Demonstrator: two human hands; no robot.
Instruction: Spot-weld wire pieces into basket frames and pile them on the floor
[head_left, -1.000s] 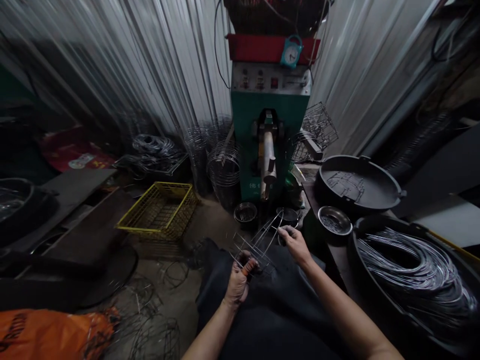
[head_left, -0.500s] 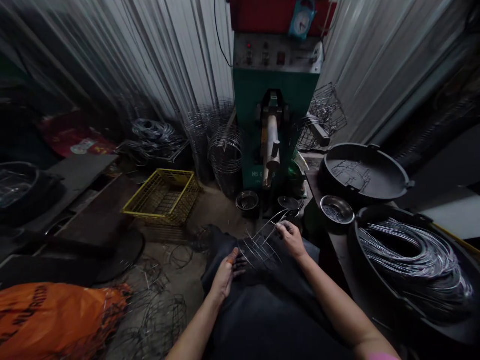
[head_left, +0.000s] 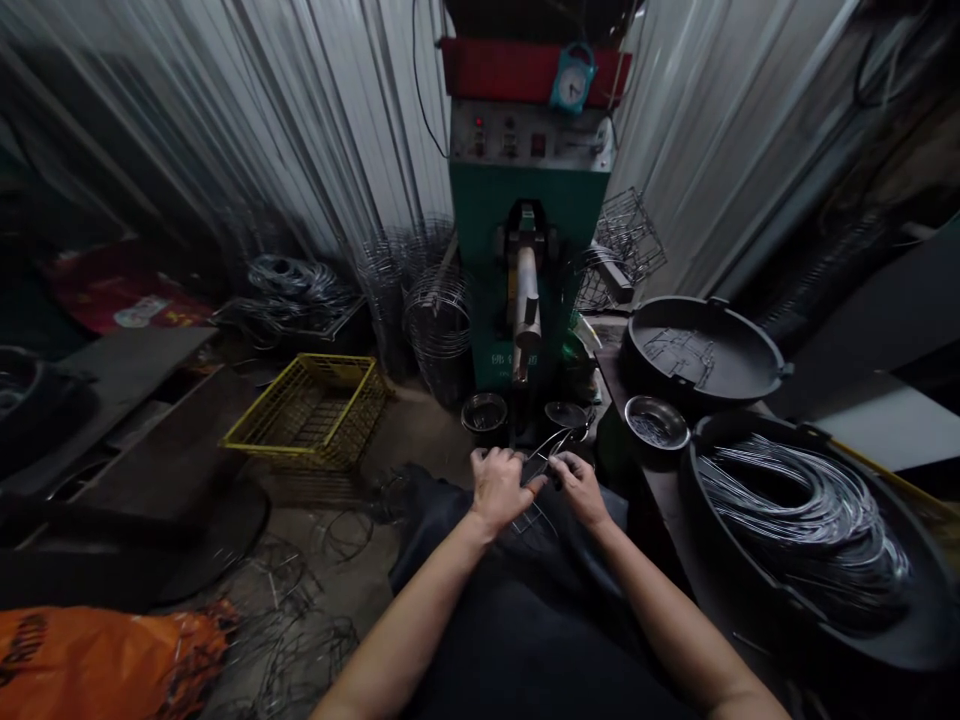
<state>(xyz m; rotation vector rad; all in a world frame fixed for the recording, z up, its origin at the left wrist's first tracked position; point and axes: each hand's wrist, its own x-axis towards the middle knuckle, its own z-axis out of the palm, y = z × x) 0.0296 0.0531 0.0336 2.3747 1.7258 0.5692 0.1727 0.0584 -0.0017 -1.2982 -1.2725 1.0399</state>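
Note:
A small grid of crossed metal wires (head_left: pixel 541 522) lies over the dark cloth on my lap, partly hidden by my hands. My left hand (head_left: pixel 496 490) is closed over the grid's left and upper part, palm down, its fingertips out of sight. At the right end, my right hand (head_left: pixel 579 487) pinches the grid between thumb and fingers. Longer curved wires (head_left: pixel 553 440) stick out beyond the hands toward the machine. Just ahead stands a green machine (head_left: pixel 480 250) with a thick metal arm (head_left: pixel 527 300) pointing at me.
To the right, a large black pan (head_left: pixel 750 610) holds coiled wires, beside a steel bowl (head_left: pixel 657 422) and another black pan (head_left: pixel 705 390). Left of me are a yellow crate (head_left: pixel 300 440), loose wire on the floor and an orange sack (head_left: pixel 97 660). Small bowls (head_left: pixel 484 412) sit below the machine.
My left hand, which was spread beside the grid, has moved up and right onto it and closed. My right hand keeps its pinch. The view has shifted slightly.

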